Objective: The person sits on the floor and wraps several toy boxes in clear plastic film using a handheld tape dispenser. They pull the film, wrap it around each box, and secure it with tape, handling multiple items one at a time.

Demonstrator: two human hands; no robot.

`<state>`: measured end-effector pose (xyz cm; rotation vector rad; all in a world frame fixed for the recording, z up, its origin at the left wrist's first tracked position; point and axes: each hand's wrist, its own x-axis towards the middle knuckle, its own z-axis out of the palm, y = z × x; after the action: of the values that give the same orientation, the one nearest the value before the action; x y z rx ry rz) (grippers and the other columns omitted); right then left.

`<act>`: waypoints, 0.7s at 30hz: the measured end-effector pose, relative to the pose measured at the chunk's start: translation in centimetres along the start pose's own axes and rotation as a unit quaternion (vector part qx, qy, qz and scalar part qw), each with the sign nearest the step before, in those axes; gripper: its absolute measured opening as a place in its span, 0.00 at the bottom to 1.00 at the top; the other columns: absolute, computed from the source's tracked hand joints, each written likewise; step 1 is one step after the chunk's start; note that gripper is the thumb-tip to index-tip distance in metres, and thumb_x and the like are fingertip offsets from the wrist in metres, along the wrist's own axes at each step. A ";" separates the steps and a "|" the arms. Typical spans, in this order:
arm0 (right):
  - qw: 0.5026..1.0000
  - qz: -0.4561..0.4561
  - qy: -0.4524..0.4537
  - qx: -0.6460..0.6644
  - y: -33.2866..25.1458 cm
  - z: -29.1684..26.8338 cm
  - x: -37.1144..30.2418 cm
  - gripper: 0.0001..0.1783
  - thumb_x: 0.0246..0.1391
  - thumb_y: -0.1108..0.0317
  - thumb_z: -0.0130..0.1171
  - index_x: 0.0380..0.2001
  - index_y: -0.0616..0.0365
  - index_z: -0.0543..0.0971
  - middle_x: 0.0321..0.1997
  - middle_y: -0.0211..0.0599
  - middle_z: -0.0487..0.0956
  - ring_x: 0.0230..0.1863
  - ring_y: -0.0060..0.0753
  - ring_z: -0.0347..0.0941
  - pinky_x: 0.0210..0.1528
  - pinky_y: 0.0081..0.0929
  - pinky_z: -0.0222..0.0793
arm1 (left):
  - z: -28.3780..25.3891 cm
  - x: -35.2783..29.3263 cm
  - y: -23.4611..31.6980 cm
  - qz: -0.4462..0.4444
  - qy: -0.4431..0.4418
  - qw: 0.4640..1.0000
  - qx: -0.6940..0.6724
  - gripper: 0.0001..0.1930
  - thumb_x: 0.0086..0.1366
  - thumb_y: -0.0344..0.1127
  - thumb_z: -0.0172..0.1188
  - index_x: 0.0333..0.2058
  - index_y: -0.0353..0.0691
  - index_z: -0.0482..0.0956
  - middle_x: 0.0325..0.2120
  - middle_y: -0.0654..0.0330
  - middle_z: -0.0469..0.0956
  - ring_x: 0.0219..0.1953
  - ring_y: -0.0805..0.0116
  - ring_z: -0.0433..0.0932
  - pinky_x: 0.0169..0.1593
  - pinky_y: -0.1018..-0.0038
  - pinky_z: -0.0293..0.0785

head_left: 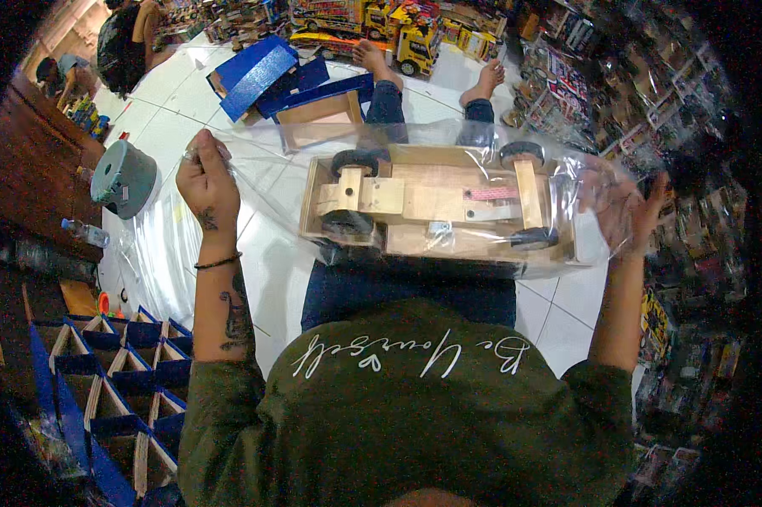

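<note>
A wooden toy truck [415, 198] lies underside up above my lap, its black wheels and axle blocks showing through clear plastic wrapping [267, 139]. To the left of it, my left hand [207, 177] is closed, pinching a gathered edge of the plastic. My right hand [622, 207] is at the truck's right end, fingers spread and partly seen through the film. Whether its fingertips press on the wood is blurred by the plastic.
Blue-and-wood box parts [262, 80] lie on white tiles ahead. A grey-green stool or tub [125, 177] and a water bottle [85, 231] are at left. Stacked blue wooden frames [119, 397] stand lower left. Yellow toy trucks [415, 46] and wrapped goods [693, 211] line the far and right sides.
</note>
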<state>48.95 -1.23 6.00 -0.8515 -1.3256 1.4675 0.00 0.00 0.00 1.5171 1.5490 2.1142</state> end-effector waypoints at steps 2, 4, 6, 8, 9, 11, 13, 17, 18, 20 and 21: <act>0.978 0.012 0.116 -0.171 -1.7 0.9 -0.5 0.22 0.55 0.46 0.53 0.28 0.57 0.75 0.20 0.31 0.73 0.21 0.24 0.68 0.23 0.19 0.63 | -0.4 0.4 -0.9 -0.006 -0.011 1.000 -0.022 0.20 0.69 0.44 0.47 0.21 0.38 0.71 0.13 0.69 0.64 0.16 0.83 0.60 0.20 0.81 0.53; 0.894 -0.043 0.241 -0.375 -3.3 1.9 1.1 0.19 0.55 0.49 0.54 0.22 0.52 0.73 0.17 0.26 0.69 0.18 0.20 0.63 0.20 0.16 0.54 | -1.1 0.8 -1.5 -0.066 0.015 0.996 -0.050 0.22 0.69 0.46 0.46 0.20 0.38 0.70 0.13 0.69 0.64 0.15 0.83 0.60 0.20 0.82 0.52; 0.845 -0.142 0.267 -0.441 -6.9 3.2 3.6 0.19 0.58 0.50 0.51 0.25 0.54 0.75 0.25 0.24 0.71 0.29 0.17 0.65 0.32 0.16 0.57 | -1.5 0.6 -2.2 -0.077 0.002 0.997 -0.013 0.24 0.69 0.49 0.45 0.19 0.38 0.71 0.12 0.69 0.64 0.15 0.83 0.60 0.19 0.82 0.52; 0.734 -0.254 0.313 -0.546 -11.6 5.3 6.2 0.21 0.58 0.50 0.50 0.35 0.58 0.78 0.31 0.28 0.75 0.34 0.21 0.68 0.40 0.22 0.61 | -0.5 0.8 -3.4 -0.150 -0.029 0.988 -0.025 0.24 0.69 0.50 0.43 0.20 0.38 0.72 0.14 0.67 0.66 0.16 0.80 0.62 0.20 0.80 0.57; 0.728 -0.293 0.279 -0.553 -13.4 6.5 7.1 0.22 0.58 0.50 0.50 0.38 0.59 0.79 0.34 0.30 0.77 0.35 0.22 0.70 0.41 0.23 0.63 | 0.2 0.9 -4.0 -0.151 -0.050 0.987 -0.030 0.24 0.69 0.49 0.43 0.21 0.38 0.72 0.15 0.67 0.67 0.17 0.80 0.63 0.21 0.80 0.59; 0.725 -0.285 0.286 -0.559 -16.9 9.6 9.8 0.21 0.60 0.50 0.48 0.27 0.57 0.75 0.24 0.32 0.71 0.24 0.24 0.65 0.30 0.26 0.62 | 1.8 1.8 -4.3 -0.178 -0.093 0.978 0.048 0.21 0.68 0.48 0.45 0.46 0.33 0.71 0.34 0.57 0.74 0.33 0.73 0.71 0.36 0.78 0.69; 0.684 -0.303 0.232 -0.622 -19.6 13.5 11.5 0.26 0.62 0.52 0.47 0.12 0.55 0.68 0.11 0.28 0.62 0.12 0.22 0.55 0.18 0.27 0.55 | 4.3 2.6 -3.1 -0.177 -0.051 0.982 0.027 0.27 0.67 0.44 0.50 0.58 0.35 0.59 0.44 0.52 0.71 0.42 0.67 0.71 0.46 0.73 0.69; 0.738 -0.113 0.078 -0.660 -17.6 20.1 15.6 0.29 0.62 0.50 0.45 0.12 0.57 0.70 0.11 0.30 0.63 0.12 0.25 0.54 0.18 0.30 0.56 | 12.9 2.3 2.5 0.205 -0.212 0.953 -0.064 0.46 0.46 0.42 0.72 0.59 0.32 0.55 0.54 0.47 0.66 0.55 0.57 0.67 0.60 0.63 0.60; 0.724 -0.080 0.003 -0.685 -16.3 21.7 15.7 0.29 0.62 0.50 0.44 0.13 0.59 0.71 0.11 0.31 0.64 0.12 0.27 0.56 0.19 0.32 0.58 | 15.6 2.0 3.9 0.171 -0.282 0.942 -0.069 0.46 0.45 0.43 0.72 0.59 0.32 0.57 0.53 0.47 0.66 0.55 0.57 0.67 0.58 0.63 0.63; 0.587 -0.034 -0.093 -0.803 -11.9 21.9 21.8 0.23 0.59 0.55 0.51 0.21 0.65 0.76 0.15 0.41 0.70 0.18 0.41 0.67 0.27 0.38 0.67 | 20.0 1.4 5.8 0.077 -0.375 0.905 -0.186 0.44 0.44 0.47 0.73 0.56 0.32 0.61 0.53 0.48 0.67 0.55 0.56 0.68 0.54 0.63 0.68; 0.620 -0.077 -0.109 -0.773 -9.5 21.8 22.2 0.24 0.57 0.51 0.52 0.21 0.62 0.78 0.17 0.41 0.73 0.19 0.39 0.69 0.26 0.36 0.67 | 21.1 0.9 5.7 0.139 -0.336 0.912 -0.191 0.40 0.45 0.48 0.71 0.52 0.33 0.65 0.51 0.48 0.69 0.53 0.55 0.70 0.51 0.62 0.69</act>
<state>23.67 12.44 21.13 -1.4831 -2.7379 -0.1425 17.92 11.64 4.51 2.0743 0.6732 1.5818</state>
